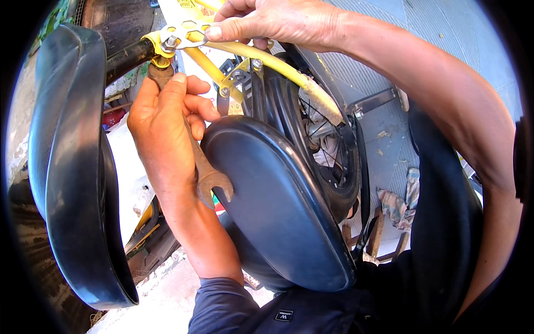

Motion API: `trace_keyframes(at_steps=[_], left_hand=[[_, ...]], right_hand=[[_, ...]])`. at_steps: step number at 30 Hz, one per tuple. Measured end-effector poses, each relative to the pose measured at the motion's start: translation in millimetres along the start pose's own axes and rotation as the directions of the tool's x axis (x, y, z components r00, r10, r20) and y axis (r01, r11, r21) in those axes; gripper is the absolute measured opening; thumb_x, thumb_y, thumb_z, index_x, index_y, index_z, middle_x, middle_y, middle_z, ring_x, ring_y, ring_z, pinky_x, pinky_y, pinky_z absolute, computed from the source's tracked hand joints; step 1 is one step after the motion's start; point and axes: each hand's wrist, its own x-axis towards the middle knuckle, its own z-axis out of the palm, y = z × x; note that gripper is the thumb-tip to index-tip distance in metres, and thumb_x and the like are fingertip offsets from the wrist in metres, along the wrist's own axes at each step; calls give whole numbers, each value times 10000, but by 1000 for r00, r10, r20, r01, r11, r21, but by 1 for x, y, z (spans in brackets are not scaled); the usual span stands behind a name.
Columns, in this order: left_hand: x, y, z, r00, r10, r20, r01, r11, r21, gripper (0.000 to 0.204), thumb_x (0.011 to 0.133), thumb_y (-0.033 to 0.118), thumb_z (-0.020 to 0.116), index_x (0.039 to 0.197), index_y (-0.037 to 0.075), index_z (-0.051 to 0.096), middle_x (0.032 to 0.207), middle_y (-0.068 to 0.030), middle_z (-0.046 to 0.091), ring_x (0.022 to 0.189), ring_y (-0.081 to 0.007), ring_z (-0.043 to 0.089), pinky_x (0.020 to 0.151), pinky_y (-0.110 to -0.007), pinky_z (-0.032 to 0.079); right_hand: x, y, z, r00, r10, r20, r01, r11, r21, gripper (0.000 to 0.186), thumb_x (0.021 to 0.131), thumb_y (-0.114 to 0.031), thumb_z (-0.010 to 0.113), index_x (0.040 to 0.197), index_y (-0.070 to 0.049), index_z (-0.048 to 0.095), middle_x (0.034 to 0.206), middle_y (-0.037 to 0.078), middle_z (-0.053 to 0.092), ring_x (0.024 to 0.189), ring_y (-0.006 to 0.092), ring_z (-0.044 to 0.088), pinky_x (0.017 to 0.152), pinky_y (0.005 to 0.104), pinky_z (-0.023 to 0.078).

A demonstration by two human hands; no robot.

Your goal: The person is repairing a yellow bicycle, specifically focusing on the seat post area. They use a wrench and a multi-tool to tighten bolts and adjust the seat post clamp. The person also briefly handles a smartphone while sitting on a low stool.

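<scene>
My left hand (167,125) is wrapped around a rusty double open-ended wrench (209,175). The wrench's upper jaw meets the underside of a yellow clamp (150,38) on a black tube (129,60); its lower jaw sticks out past my wrist. Above it, my right hand (272,21) pinches a flat silver spanner with hexagonal holes (183,32). This spanner lies against a bolt (170,42) at the clamp. Yellow frame tubes (267,64) run right from there. Some of my right fingers are hidden behind the spanner.
A long black saddle-like piece (75,161) stands at the left, by the black tube. A broad, smooth black piece (267,206) fills the middle, beside a spoked wheel (334,183). A patterned cloth (399,203) lies on grey tiled floor (384,131) at right.
</scene>
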Motion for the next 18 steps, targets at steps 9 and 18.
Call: trace_keyframes(at_steps=[9,18], left_hand=[[1,-2,-2,1000,21,12,-21,1000,18,159,950,108,486,914,-17,577,768,-83,611,542,-91,559,439,-206,346],[-1,1,1,1000,1,1,-1,1000,-14,144,949,95,487,907,-17,567,773,-86,614,538,-92,560,437,-202,346]], right_hand=[[9,-5,-11,967,-246,60,239,809,-537,421,854,-397,658,1073,-38,666,892,178,678,839,267,640,762,362,477],[3,-22,-20,923,-333,195,386,782,-489,469,846,-403,645,1108,-14,662,916,173,688,831,230,642,776,337,491]])
